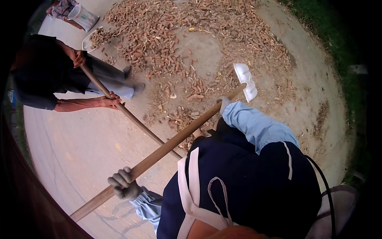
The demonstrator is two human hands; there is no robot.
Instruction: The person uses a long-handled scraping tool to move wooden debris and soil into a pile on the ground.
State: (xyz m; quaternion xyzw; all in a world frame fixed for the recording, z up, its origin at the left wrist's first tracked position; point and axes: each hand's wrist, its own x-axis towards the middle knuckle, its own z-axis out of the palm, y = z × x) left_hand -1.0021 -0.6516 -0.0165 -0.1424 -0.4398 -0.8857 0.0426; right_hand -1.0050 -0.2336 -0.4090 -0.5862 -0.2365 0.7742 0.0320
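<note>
My left hand (pixel 124 182), in a grey glove, grips the lower part of a thick wooden pole (pixel 167 146). My right hand (pixel 225 105), also gloved, is on the same pole near its far end, just short of a wide white tool head (pixel 246 82). The head's exact kind is not clear. It rests or hovers over a layer of reddish-brown pieces that look like broken corn cobs (pixel 155 38), mixed with pale stringy bits. Both my arms wear light blue sleeves.
At the left a co-worker (pixel 44 68) in dark clothes holds another long pole (pixel 134 119), which crosses beneath mine in the view. Another person (pixel 62 9) with a white sack (pixel 83 17) is at the upper left, near a scoop-like container (pixel 87 43). Grass (pixel 322 33) edges the concrete at right.
</note>
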